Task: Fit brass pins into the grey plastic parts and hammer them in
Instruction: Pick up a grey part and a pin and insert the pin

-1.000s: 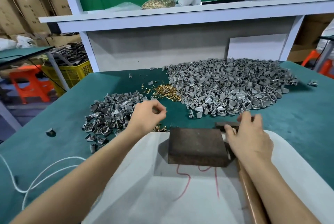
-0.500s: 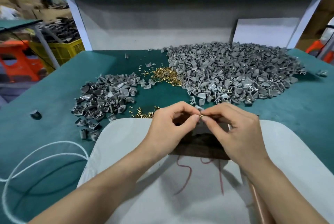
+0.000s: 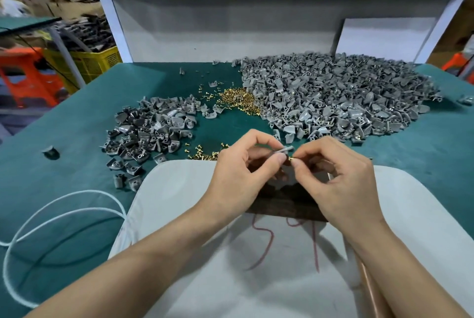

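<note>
Green felt surface [image 3: 77, 125]: left hand [image 3: 238, 176] pinches small grey plastic part [image 3: 283, 150]; right hand [image 3: 341, 179] pinches short brass pin [image 3: 291, 158] against it. Risk: tilted entry lets the pin slip free.

Both hands hid most of the block [image 3: 282, 211]; only its near edge showed. The left hand's [image 3: 238, 171] fingers [image 3: 279, 157] covered much of the part [image 3: 284, 150], and the pin [image 3: 291, 158] was a brass speck between the right hand's [image 3: 338, 179] fingers [image 3: 297, 162]; whether it sat in the part could not be told. The right forearm hid part of the handle [image 3: 369, 292], cut off by the near edge. The cable [image 3: 84, 191] ran off leftward. The far-left crate [image 3: 95, 63] and stool [image 3: 28, 74] were blurred.
</note>
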The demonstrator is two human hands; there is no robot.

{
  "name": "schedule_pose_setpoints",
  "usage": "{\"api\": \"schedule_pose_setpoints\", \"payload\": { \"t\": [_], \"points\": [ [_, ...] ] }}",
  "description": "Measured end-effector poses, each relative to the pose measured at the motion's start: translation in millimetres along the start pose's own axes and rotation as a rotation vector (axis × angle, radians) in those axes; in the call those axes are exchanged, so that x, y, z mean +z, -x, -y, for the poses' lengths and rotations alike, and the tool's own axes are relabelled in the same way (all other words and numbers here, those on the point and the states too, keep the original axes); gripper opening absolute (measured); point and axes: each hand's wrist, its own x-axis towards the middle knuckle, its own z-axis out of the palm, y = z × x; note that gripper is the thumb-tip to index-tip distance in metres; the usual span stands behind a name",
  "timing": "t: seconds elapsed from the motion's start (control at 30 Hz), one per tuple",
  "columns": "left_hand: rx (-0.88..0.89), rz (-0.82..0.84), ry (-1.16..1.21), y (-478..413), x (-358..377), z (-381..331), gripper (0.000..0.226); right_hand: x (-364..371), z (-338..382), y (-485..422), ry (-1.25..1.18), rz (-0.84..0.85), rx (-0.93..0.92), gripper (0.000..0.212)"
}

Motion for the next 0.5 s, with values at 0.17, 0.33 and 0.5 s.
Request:
{"api": "schedule_pose_setpoints", "payload": {
  "t": [0.17, 0.33, 0.5],
  "points": [
    [0.01, 0.05, -0.024, 0.6, 0.4, -0.7, 0.022, -0.6, 0.7, -0.7, -0.008, -0.038, 0.038, 0.01],
    [0.009, 0.035, -0.035, -0.3, -1.7, 1.8, 0.01, -0.3, -1.3, -0.5, -0.061, -0.001, 0.068, 0.005],
    [0.052, 0.005, -0.104, -2.4, -2.3, 2.2, 0.011, 1.7, -1.6, 0.5, -0.191, 0.034, 0.188, 0.014]
  ]
}}
